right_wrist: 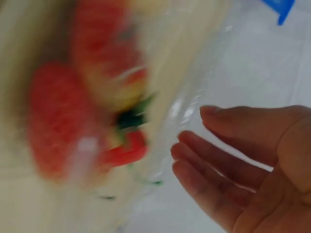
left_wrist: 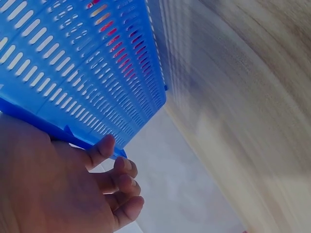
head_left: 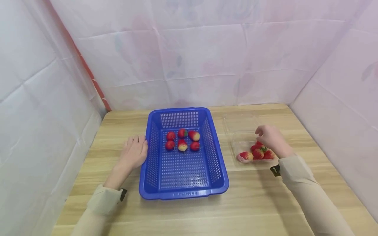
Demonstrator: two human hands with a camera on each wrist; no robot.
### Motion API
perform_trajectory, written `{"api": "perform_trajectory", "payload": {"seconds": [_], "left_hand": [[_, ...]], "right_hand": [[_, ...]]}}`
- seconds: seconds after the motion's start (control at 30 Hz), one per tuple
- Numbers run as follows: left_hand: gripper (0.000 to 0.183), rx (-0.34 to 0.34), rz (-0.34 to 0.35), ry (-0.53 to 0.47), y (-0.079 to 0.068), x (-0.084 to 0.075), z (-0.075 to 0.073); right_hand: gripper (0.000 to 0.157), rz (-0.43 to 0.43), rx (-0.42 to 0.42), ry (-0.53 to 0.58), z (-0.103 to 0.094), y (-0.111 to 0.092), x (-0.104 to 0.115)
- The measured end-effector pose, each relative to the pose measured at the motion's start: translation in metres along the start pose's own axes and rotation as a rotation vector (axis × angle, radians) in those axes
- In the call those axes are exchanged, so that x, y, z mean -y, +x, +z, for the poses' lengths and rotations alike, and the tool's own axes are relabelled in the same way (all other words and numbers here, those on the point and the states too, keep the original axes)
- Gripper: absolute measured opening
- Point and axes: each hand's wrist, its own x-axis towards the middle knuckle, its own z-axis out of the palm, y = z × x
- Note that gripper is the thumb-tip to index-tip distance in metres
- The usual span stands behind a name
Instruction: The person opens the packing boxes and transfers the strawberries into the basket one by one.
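A blue plastic basket holds several red fruits: strawberries with pale yellowish ends and rounder, cherry-like ones with thin stems. My left hand rests against the basket's left rim, its fingers loosely bent; in the left wrist view the thumb lies at the rim. To the right is a clear plastic box with several strawberries in it. Above that box hovers my right hand. The right wrist view shows its thumb and fingers apart, with nothing between them.
Both stand on a light wood-grain table. The box's clear lid appears folded back behind it. White patterned sheets hang at the back and both sides, with a red strip at the back left.
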Motion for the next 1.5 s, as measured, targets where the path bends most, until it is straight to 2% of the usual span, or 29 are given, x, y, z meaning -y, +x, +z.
{"api": "perform_trajectory", "payload": {"seconds": [0.2, 0.43, 0.7, 0.87, 1.1, 1.3, 1.5], "left_hand": [[0.029, 0.032, -0.002, 0.01, -0.002, -0.001, -0.002], [0.029, 0.033, 0.003, 0.034, 0.0, -0.001, -0.001], [0.028, 0.031, 0.0, 0.033, -0.001, -0.001, -0.003], [0.029, 0.038, 0.001, 0.041, 0.0, -0.002, -0.003], [0.029, 0.052, -0.004, 0.033, -0.001, -0.002, -0.003], [0.03, 0.052, -0.008, 0.025, -0.001, -0.002, -0.002], [0.03, 0.059, -0.011, 0.024, -0.001, -0.002, -0.004]], "right_hand": [[0.027, -0.005, 0.037, -0.031, 0.015, -0.006, -0.019], [0.039, 0.017, 0.034, -0.061, 0.022, -0.008, -0.022], [0.034, 0.036, 0.068, -0.103, 0.031, -0.012, -0.015], [0.041, 0.047, 0.067, -0.086, 0.032, -0.013, -0.014], [0.038, 0.043, 0.107, -0.057, 0.032, -0.017, -0.009], [0.027, 0.021, 0.087, -0.069, 0.038, -0.017, -0.009], [0.031, 0.001, 0.083, -0.072, 0.042, -0.016, -0.008]]}}
